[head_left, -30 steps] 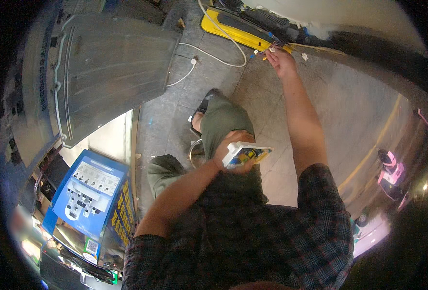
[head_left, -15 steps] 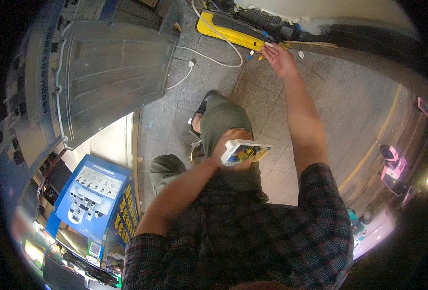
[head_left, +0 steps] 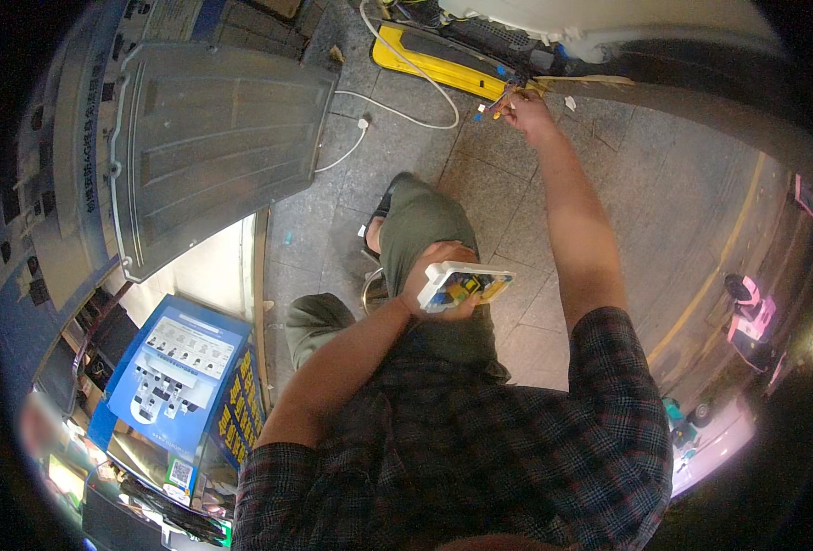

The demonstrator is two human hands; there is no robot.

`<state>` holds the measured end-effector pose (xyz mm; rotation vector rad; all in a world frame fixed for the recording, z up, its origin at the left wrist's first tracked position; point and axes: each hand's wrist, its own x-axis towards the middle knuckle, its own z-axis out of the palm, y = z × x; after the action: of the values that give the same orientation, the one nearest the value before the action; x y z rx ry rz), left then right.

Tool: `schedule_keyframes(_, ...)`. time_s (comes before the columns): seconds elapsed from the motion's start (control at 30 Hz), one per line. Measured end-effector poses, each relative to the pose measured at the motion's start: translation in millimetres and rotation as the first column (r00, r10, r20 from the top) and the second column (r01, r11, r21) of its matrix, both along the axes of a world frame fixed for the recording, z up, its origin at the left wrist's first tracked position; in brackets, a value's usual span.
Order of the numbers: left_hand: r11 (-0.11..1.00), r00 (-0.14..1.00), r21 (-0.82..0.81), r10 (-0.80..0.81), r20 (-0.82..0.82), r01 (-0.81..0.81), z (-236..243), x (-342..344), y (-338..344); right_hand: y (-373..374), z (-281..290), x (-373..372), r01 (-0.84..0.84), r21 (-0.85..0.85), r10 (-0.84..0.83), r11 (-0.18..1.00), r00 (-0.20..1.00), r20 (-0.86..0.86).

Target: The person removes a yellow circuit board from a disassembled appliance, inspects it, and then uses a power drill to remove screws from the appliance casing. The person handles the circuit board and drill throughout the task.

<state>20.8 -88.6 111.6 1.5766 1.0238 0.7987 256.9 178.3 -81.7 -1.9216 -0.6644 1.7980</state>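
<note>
My left hand (head_left: 441,253) is closed round a shallow white plastic housing (head_left: 437,273) above my knee, with yellow and blue parts inside it. At the far end of my outstretched right arm, my right hand (head_left: 530,118) has its fingers drawn together on thin wires (head_left: 500,103). Small white, blue and orange connectors hang from these wires beside the fingertips. Right behind them lies a long yellow and black panel (head_left: 438,64), next to the right hand. The fingers hide part of the wires.
A white cable (head_left: 413,119) with a plug (head_left: 363,123) loops over the grey paving. At left stands a large grey ribbed plastic panel (head_left: 227,129), with a blue printed box (head_left: 177,367) below it. A pink scooter (head_left: 749,317) is far right, beyond a yellow line.
My right hand has drawn slightly nearer, and its fingers have gone from extended to pinched on the wires. The left hand and the white housing are nearly where they were.
</note>
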Motion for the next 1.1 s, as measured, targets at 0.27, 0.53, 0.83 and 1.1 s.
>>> schedule_keyframes(0.27, 1.000, 0.997, 0.000, -0.018, -0.079, 0.018, -1, 3, -3, -25, -8, 5, -0.523, 0.214, 0.169, 0.825, 0.589, 0.790)
schedule_keyframes(0.53, 0.999, 0.999, -0.034, 0.001, -0.038, -0.002, 2, 2, 0, -24, 9, 6, -0.587, 0.148, 0.334, 0.796, 0.630, 0.701)
schedule_keyframes(0.83, 0.998, 0.997, -0.060, -0.010, -0.073, 0.005, 11, 4, 3, -13, -8, 9, 0.528, -0.148, -0.541, 0.836, 0.753, -0.375)
schedule_keyframes(1.1, 0.998, 0.999, -0.063, -0.014, -0.051, 0.011, 6, 5, 1, -3, 12, 24, 0.523, -0.324, -0.604, 0.789, 0.559, -0.568)
